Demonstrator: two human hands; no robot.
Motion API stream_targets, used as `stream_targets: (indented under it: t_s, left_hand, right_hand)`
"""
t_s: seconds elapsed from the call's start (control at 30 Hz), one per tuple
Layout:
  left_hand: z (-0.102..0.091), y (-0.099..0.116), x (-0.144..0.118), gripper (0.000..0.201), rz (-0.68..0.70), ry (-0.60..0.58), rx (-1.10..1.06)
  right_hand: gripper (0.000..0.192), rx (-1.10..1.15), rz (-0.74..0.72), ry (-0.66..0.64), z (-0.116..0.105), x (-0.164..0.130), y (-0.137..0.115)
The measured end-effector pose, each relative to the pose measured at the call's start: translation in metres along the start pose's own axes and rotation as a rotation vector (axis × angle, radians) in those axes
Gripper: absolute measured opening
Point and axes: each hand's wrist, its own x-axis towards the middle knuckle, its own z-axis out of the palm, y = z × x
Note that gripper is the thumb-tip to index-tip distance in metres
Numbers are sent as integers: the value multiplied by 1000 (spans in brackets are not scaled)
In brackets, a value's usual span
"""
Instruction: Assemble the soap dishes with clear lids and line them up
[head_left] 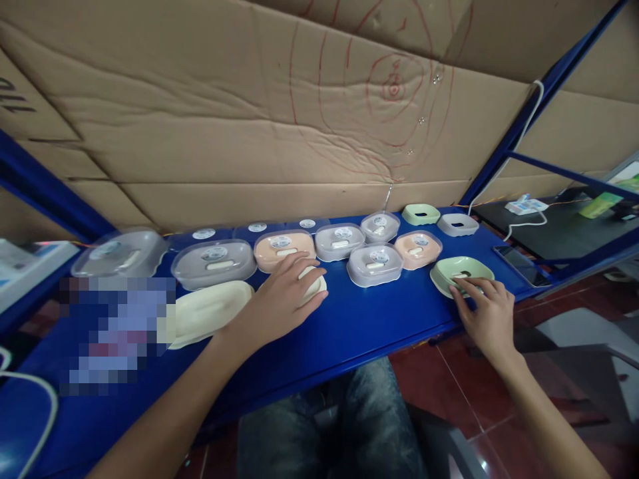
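Observation:
My left hand (284, 296) is curled over a cream oval piece (315, 287), which shows only partly under the fingers. My right hand (486, 313) pinches at the front of a light green soap dish (438, 274) on the right of the table; its fingertips reach over the rim, near a small pale part inside. Beside my left wrist lies a long cream tray (214, 307). Just behind my left fingers stands a peach soap dish (263, 251) under a clear lid.
Lidded grey soap dishes (374, 273) and another peach one (422, 249) line the blue table (349, 332). Clear lids (239, 233) lie behind. Green (409, 209) and grey (469, 229) frames sit at the back right. A phone (522, 265) lies by the right edge; cardboard (200, 133) walls the back.

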Motion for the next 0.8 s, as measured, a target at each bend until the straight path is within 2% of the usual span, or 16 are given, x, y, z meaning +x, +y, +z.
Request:
stream_targets:
  t_s: [0.2, 0.33, 0.67, 0.8]
  left_hand:
    - [-3, 3, 2, 40, -14, 13, -17]
    - [-5, 5, 3, 37, -29, 19, -54]
    - [-2, 2, 1, 37, -9, 22, -29]
    - [-2, 2, 1, 39, 0, 23, -6]
  right_hand:
    - [18, 9, 4, 78, 0, -4, -6]
    - [17, 22, 6, 87, -5, -7, -7]
    - [21, 214, 30, 23, 2, -9, -1]
    - [22, 180, -7, -52, -1, -1, 4]
